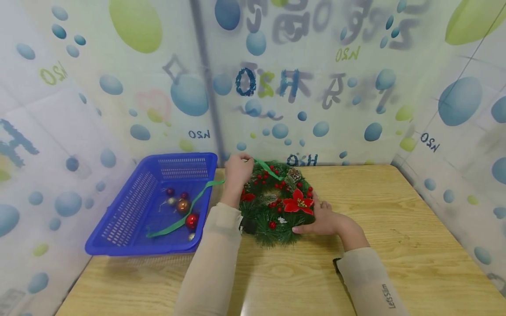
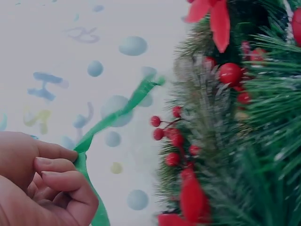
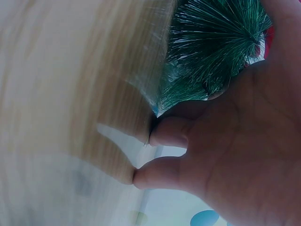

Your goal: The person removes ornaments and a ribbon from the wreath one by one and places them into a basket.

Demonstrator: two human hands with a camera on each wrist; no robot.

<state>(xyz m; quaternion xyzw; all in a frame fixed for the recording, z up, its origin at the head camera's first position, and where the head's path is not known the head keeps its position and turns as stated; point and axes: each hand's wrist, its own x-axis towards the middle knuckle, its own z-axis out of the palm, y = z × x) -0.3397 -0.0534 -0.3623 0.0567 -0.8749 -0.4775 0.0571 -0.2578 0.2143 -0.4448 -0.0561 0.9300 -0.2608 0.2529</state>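
A green Christmas wreath (image 1: 262, 224) with red berries, red poinsettia flowers and a pinecone lies on the wooden table. Over its far left edge, my left hand (image 1: 238, 173) pinches a green ribbon (image 1: 269, 169). One stretch of ribbon runs to the wreath's top; the other trails left into the blue basket (image 1: 95, 245). In the left wrist view, the ribbon (image 2: 113, 117) comes out between thumb and curled fingers. My right hand (image 1: 326, 219) holds the wreath's right edge, thumb along its near side. In the right wrist view, two fingertips (image 3: 146, 174) touch the table beside the wreath.
Inside the basket lie several small ornament balls, including a red ball (image 1: 192, 221) and a copper ball (image 1: 183, 206). A patterned curtain (image 1: 269, 123) stands right behind the table (image 1: 395, 245) and along both sides. The basket is close to the left forearm.
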